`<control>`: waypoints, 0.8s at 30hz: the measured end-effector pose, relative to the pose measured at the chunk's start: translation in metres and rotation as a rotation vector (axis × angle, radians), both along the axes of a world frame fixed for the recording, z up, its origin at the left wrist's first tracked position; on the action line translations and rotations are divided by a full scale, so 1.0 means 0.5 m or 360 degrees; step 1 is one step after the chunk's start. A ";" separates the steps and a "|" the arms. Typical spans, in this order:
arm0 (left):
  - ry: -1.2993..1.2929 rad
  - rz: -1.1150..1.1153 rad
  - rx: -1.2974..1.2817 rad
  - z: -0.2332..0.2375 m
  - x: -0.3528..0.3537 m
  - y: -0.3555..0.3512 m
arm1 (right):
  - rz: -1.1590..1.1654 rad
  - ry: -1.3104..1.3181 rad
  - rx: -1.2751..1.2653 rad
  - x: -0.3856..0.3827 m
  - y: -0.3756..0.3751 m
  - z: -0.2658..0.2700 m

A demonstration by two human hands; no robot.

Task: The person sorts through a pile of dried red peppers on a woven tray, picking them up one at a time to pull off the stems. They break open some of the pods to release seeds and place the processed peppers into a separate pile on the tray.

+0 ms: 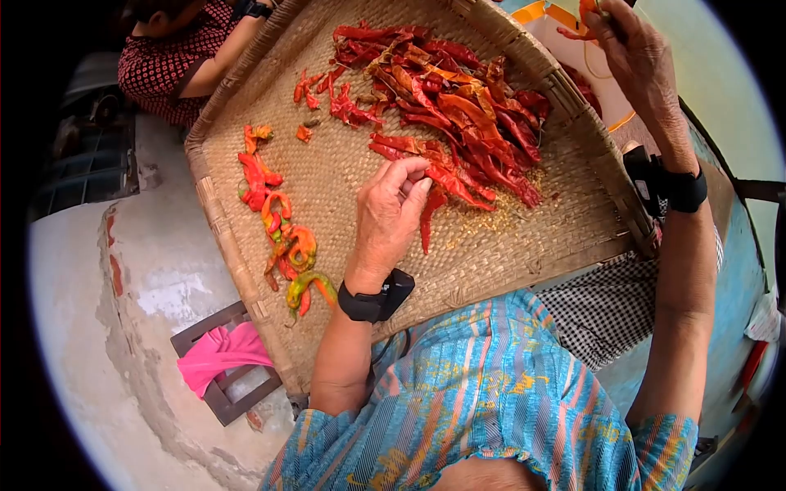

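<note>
My left hand (388, 214) pinches a dried red chili pepper (455, 185) at the near edge of a heap of dried red chili peppers (479, 110). The heap lies on a woven bamboo tray (344, 164), with loose yellow seeds (499, 214) scattered beside it. At the upper right, my right hand (637, 65) is raised past the tray's rim, its fingers closed on an orange-red chili pepper (588, 10), partly cut off by the frame's edge. Twisted red, orange and greenish chili peppers (299, 245) form a separate row along the tray's left side.
Beyond the right rim stands a pale container (565, 41) with red peppers inside. Another person (176, 65) in a patterned top sits at the upper left. A pink cloth (221, 356) lies over a dark wooden stool (229, 401). Checked cloth (602, 315) shows below the tray.
</note>
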State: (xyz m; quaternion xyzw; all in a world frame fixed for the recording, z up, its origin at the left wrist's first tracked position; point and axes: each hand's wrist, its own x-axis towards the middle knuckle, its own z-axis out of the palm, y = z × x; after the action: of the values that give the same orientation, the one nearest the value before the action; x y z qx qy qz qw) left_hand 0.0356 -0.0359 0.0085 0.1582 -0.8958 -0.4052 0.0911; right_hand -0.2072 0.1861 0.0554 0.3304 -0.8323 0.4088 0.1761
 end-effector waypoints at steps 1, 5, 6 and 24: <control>-0.0001 0.0002 0.0001 -0.004 0.002 0.001 | 0.0002 -0.0001 0.0001 -0.015 0.010 -0.011; -0.0090 -0.0096 -0.0177 -0.004 0.003 0.021 | -0.0214 0.0220 0.0220 -0.015 0.011 -0.031; -0.0144 -0.0107 -0.0276 -0.002 0.002 0.024 | -0.0265 0.0312 0.0263 -0.002 0.009 -0.027; -0.0021 -0.0226 -0.0320 -0.044 0.038 0.000 | 0.0441 0.0058 0.0588 0.068 -0.033 -0.042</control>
State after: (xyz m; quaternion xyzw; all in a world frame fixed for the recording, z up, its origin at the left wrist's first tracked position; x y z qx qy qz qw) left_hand 0.0544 -0.0360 -0.0136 0.0872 -0.9414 -0.3178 0.0717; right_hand -0.1731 0.1697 0.0343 0.4756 -0.8363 0.2636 0.0699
